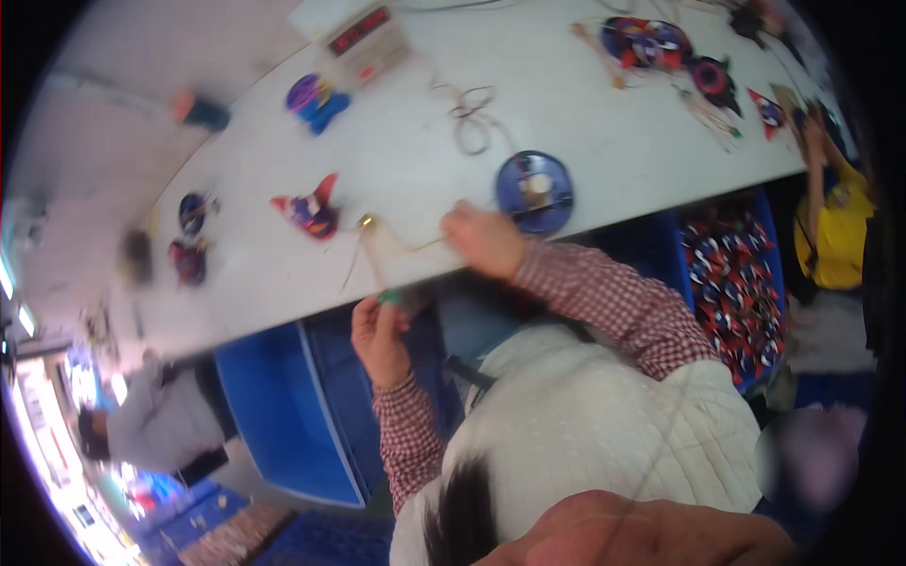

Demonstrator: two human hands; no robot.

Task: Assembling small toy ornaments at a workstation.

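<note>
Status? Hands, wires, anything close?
Left hand pinching small green piece. Right hand beside blue disc, grip blurred. Thin wires run from golden piece toward both hands. Red-purple piece lies just left.

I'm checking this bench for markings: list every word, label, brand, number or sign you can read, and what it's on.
No text is legible.
Red display on the white box: lit characters, too blurred to read.
Yellow garment at right: darker patch, too blurred to tell whether it's print.
Small green piece in the left hand: no lettering visible.
</note>
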